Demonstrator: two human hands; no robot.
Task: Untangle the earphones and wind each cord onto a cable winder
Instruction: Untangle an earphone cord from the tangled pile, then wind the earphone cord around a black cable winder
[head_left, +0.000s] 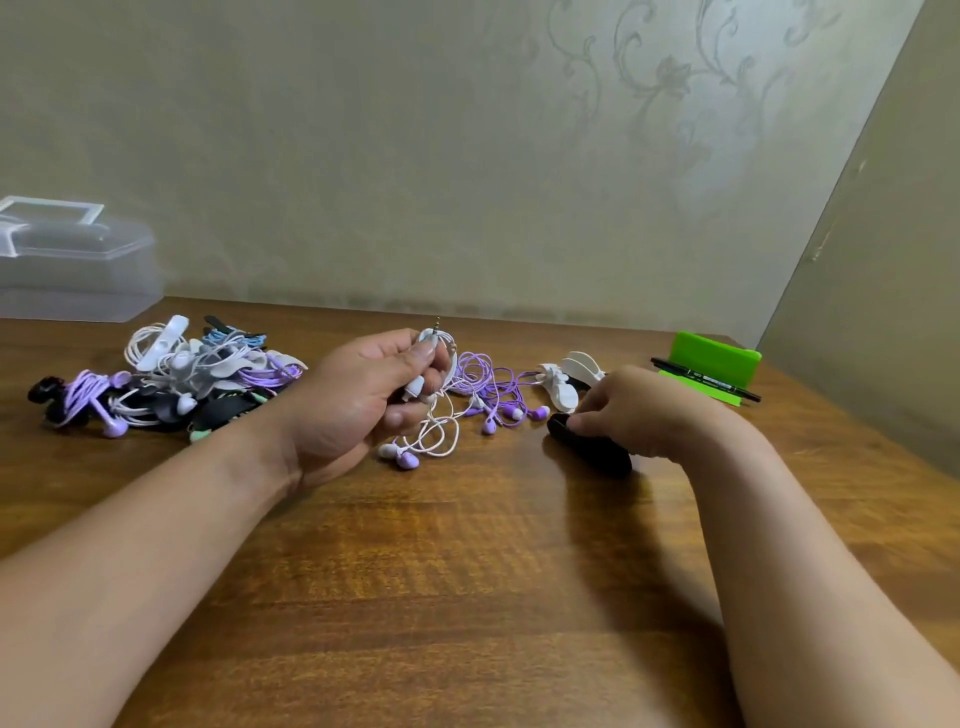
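White cord (441, 415) is bunched in the left hand (358, 400), whose fingers are curled tight round it just above the middle of the tabletop (467, 571). Its loose loops and buds hang down onto the wood. Those trailing loops lie just beside the purple earphones (493, 384), so pulling the bundle away could snag them and knot the two sets together. A slack grip could also let the gathered coil spring open. The plug (437, 326) points up and a little toward the far edge, and the bundle's long axis runs roughly upright through the fist. The right hand (639, 410) is curled over a black winder (592, 449) and appears to pinch its left end, though the fingertips hide the contact. That winder lies flat, its long axis running from far left to near right. White winders (566, 379) sit just behind it, and a pile (182, 374) of wound sets lies toward the left edge.
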